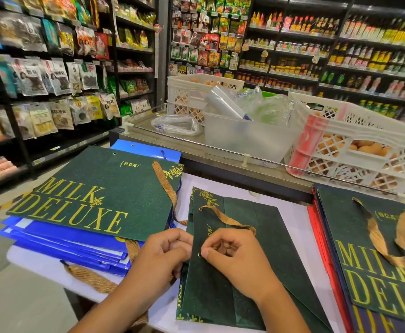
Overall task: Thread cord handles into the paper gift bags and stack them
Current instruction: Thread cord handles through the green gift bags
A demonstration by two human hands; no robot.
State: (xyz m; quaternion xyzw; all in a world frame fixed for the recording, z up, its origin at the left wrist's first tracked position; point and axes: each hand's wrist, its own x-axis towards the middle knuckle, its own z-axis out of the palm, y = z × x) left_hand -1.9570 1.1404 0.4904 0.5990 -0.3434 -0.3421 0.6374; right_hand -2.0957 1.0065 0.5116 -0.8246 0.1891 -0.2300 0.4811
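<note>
The left hand [165, 253] at lower centre has its fingers curled, pinching the top edge of a flat green bag [239, 280]. Just right of it the right hand [232, 258] pinches the gold cord [227, 218] at the bag's eyelet. At left a green bag [88, 195] tops a stack of blue bags [59, 239]. At right lies a green bag with gold handles [376, 255] on another stack.

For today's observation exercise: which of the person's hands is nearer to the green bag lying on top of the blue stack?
Left. The left hand sits just below that green bag's near corner, at the middle bag's edge. The right hand rests on the middle bag, farther off.
</note>
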